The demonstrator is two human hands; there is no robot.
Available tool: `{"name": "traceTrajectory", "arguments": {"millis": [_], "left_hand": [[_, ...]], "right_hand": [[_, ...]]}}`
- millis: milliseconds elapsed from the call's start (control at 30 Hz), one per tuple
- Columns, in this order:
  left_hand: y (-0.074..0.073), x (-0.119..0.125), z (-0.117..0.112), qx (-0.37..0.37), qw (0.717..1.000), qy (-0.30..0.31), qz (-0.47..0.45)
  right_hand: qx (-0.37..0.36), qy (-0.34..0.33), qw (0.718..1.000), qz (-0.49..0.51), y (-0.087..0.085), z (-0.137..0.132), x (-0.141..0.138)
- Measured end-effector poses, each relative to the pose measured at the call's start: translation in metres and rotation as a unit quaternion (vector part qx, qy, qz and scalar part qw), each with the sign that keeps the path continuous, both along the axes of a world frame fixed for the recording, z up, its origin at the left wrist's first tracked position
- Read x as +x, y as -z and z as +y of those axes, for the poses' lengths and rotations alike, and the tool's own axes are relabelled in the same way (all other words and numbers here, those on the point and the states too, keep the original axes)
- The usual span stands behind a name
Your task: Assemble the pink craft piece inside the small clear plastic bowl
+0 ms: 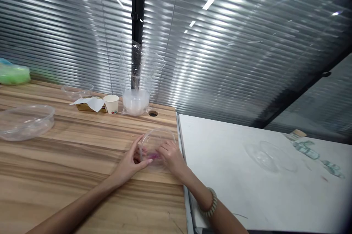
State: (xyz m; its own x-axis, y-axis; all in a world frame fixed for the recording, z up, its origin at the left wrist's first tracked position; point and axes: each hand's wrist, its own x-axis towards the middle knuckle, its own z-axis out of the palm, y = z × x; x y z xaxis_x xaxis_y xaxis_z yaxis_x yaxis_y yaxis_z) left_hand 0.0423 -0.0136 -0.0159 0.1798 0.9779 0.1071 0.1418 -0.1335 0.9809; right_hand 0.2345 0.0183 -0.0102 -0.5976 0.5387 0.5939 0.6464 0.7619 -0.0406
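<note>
Head-camera footage caught a small clear plastic bowl (158, 145) near the right edge of the wooden table (82, 160), just beside the seam where the white table (233, 160) began. Something pink (153, 156) lay at its bottom, too blurred to identify. The left hand (131, 164) curled round the bowl's near-left side, thumb stretched under its rim, while the right hand (171, 156) pressed on the near-right side with fingers bent over the edge; both hands were closed on the bowl from opposite sides, probably to keep so light a container from sliding on the smooth wood. A beaded bracelet (211, 202) circled the right wrist.

Farther back, a stack of similar bowls sat in an opened plastic sleeve (136, 95) (the sleeve stood upright against the blinds, likely so bowls could be lifted out from the top). Beside it stood a paper cup (111, 104) with a small red-and-green mark near its base, not legible. A tissue (89, 103) draped over a low box, and a larger clear container (26, 121) rested at the far left. On the white table lay another clear lid or bowl (271, 157) and labelled bottles (305, 149), their writing unreadable.
</note>
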Motion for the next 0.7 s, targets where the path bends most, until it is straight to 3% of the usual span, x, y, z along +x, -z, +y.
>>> {"name": "traceTrajectory", "arguments": {"millis": [233,700], "left_hand": [[-0.0026,-0.0021,-0.0004,-0.023,0.999,0.011,-0.031],[0.004,-0.0046,0.0005,0.001,1.0,0.003,-0.018]], "right_hand": [[0.001,-0.042,0.995,0.095,0.0071,-0.0006,-0.0008],[0.006,-0.095,0.989,0.114,0.0063,0.0004,-0.002]]}}
